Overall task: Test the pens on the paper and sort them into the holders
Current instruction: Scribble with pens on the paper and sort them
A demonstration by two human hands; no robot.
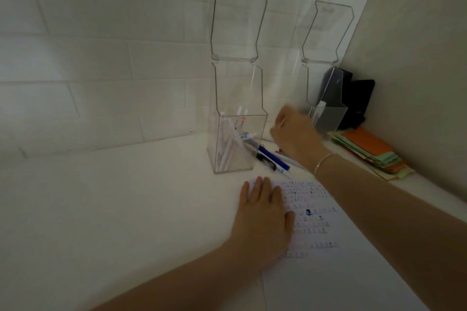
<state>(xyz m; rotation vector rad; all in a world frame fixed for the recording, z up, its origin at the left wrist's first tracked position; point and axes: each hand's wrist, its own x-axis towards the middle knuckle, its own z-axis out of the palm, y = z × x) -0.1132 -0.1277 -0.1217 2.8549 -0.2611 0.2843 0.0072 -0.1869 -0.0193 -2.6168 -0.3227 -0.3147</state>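
Left hand pressing the paper, right hand reaching between the holders

The left hand (262,212) is lying flat with straight fingers on the paper (316,219), whose marks are lying just right of the fingers. The right hand (294,134) is blurred; I cannot tell if its curled fingers are pinching something. Loose pens (274,156) are lying just under them, the near holder (237,139) to their left, the far holder (326,116) to their right

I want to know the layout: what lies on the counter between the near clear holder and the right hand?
In the head view, loose pens lie there, between the near clear holder and the right hand: a dark blue one and others.
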